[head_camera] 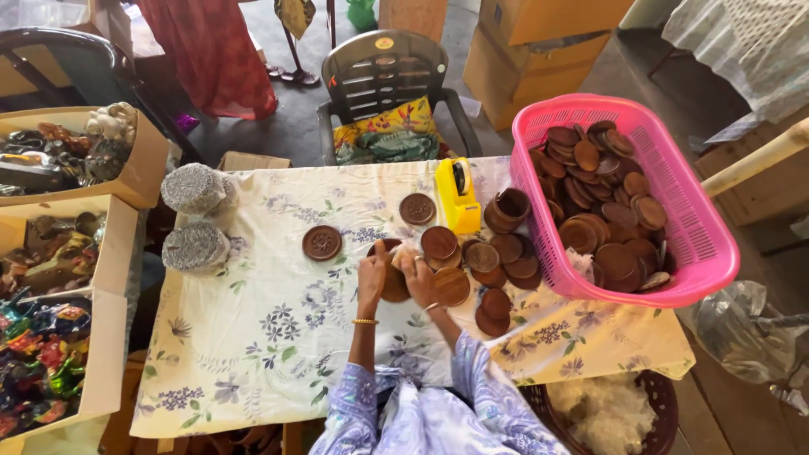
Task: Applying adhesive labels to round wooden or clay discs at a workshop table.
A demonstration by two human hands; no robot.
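Pinching a pale pad (403,254) between both hands' grip, brown disc (393,285) beneath

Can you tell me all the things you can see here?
Wooden discs: many, brown, loose on the table.
Pink basket: one, full of brown discs, table's right end.
Tape dispenser: one, yellow, beside the discs.
Silvery bundles: two, table's left edge.
Tablecloth: one, cream with flowers.
Plastic chair: one, grey, behind the table.
Cardboard boxes: three, colourful items inside, left.
Dark basket: one, pale fluff inside, lower right.
Left hand: on a disc.
Right hand: on a disc.
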